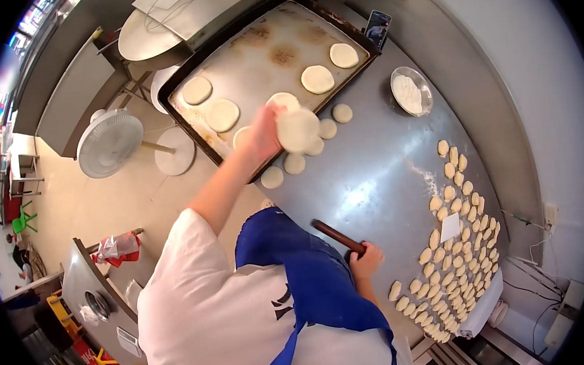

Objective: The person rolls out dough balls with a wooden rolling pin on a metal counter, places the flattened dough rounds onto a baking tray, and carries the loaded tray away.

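Note:
My left hand (266, 136) is raised over the near edge of the baking tray (251, 58), its fingers on a flat round of dough (298, 130) that is slightly blurred. Several dough rounds (318, 79) lie on the tray, one partly behind the held piece. Smaller dough discs (342, 113) form a row on the metal table (365, 171) along the tray's edge. Close to my blue apron, my right hand (367, 261) is wrapped around one end of a dark wooden rolling pin (335, 235).
Many small dough pieces (451, 276) cover the table's right side, with a white scraper-like card (450, 227) among them. A metal bowl of flour (410, 91) and a phone (377, 29) stand near the back wall. A fan (109, 143) is at left.

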`<state>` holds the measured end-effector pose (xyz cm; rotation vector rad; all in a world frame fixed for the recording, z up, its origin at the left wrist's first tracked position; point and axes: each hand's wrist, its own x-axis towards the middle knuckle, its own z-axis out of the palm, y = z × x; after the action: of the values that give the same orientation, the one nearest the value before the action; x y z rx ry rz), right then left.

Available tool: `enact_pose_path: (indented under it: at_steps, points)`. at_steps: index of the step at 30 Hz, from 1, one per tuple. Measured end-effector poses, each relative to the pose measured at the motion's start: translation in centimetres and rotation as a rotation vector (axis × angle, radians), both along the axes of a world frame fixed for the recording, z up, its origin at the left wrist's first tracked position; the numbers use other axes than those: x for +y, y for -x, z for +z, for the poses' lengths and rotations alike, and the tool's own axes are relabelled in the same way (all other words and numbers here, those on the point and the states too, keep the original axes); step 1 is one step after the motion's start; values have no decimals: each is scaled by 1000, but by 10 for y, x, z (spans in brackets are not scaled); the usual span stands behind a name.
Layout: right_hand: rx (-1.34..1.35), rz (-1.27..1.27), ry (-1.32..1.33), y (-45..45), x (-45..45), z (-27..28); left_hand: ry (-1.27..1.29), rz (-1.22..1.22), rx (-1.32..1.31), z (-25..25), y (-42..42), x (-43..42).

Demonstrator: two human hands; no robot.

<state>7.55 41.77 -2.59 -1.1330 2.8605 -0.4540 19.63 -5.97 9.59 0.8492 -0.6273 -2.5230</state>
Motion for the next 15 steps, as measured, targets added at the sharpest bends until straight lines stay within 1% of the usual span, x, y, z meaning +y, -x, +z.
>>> enact_pose_path:
  at_steps: [2, 4, 5, 7, 11, 14, 15]
  points:
    - [23, -11, -13, -1, -1, 0, -96, 139, -32, -20, -11, -68]
    - [49, -38, -30, -5, -4, -1, -61, 112, 15, -27, -19, -119]
    - [41, -75, -53, -7, -6, 0, -72, 103, -26, -32, -21, -139]
    - [21, -147, -104, -11, -11, 3, -100, 84, -111, -46, -20, -169]
    - [28, -267, -130, -19, -19, 5, 61, 22, -338, -74, -11, -197]
    - [18, -289, -154, -19, -22, 4, 350, 92, -544, -96, -6, -199]
    - [12, -282, -158, -19, -22, 6, 627, 55, -710, -92, -5, -196]
